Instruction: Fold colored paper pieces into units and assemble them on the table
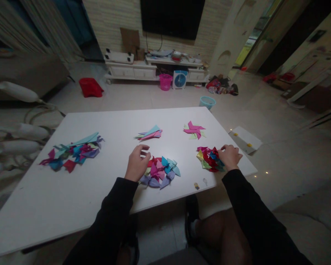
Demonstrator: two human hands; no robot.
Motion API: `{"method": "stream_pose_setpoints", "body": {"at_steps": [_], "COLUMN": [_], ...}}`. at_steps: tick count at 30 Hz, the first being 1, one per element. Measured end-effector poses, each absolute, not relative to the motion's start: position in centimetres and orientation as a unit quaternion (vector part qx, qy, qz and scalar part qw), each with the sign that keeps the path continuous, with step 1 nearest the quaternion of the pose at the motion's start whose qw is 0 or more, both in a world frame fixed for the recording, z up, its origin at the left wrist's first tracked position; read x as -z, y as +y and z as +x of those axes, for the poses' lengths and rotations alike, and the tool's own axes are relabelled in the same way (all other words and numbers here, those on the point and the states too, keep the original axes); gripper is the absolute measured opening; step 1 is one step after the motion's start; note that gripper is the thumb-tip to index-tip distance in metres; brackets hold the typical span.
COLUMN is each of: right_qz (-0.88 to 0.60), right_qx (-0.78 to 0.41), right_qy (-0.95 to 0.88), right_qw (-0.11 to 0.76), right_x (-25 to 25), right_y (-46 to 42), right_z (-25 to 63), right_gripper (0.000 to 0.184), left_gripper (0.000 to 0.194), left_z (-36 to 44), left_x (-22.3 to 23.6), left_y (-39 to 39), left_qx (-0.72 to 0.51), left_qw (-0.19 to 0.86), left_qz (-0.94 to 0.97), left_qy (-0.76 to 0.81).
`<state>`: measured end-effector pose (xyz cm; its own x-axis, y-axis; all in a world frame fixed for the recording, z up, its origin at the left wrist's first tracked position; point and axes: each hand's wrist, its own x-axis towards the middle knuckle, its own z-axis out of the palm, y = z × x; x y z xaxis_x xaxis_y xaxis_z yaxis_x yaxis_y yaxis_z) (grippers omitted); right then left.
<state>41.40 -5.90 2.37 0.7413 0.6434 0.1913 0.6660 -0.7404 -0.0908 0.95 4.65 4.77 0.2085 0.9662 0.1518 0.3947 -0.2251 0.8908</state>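
One paper pile [209, 158] aslant, near end rightward; left hand [138, 162] grip spread, right hand [230, 156] grip unclear

Rm: dim | TV [173, 16] on striped wall [113, 22] | wht cabinet [145, 73] below, w/ pink bin [165, 81] + blue fan [180, 79] | pale tiled flr [143, 95], glossy | curtains [52, 29] L, sofa [24, 73] nearby

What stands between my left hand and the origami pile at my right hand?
The pink, blue and lavender origami pile, right beside your left hand. Beyond it, nothing visible blocks the way to the mostly red pile at your right hand.
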Motion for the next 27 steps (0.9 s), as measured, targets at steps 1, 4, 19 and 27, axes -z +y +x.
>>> {"method": "stream_pose_setpoints", "body": {"at_steps": [1, 4, 19, 27], "right_qz": [-0.924, -0.901, -0.728, -0.717], "right_qx": [0.076, 0.079, 0.013, -0.021], "right_qy": [-0.364, -0.414, -0.655, -0.67], "right_qw": [0.085, 0.105, 0.202, 0.191], "right_x": [-2.6, -3.3, -5.1, -4.2], "right_y": [-5.7, -4.6, 0.3, 1.1], "right_z": [40.8, 37.9, 17.3, 16.8], "right_gripper": [0.024, 0.025, 0.015, 0.014], "left_gripper": [0.017, 0.016, 0.027, 0.029], "left_z": [0.6, -0.5, -21.5, -24.2], "left_x": [-4.8, -4.9, 3.2, 5.7], "left_y": [4.5, 4.3, 8.5, 10.3], "left_qx": [-0.386, -0.389, -0.391, -0.446], "left_qw": [0.37, 0.358, 0.261, 0.316], "left_qz": [0.682, 0.684, 0.431, 0.351], "left_qy": [0.499, 0.503, 0.77, 0.76]}}
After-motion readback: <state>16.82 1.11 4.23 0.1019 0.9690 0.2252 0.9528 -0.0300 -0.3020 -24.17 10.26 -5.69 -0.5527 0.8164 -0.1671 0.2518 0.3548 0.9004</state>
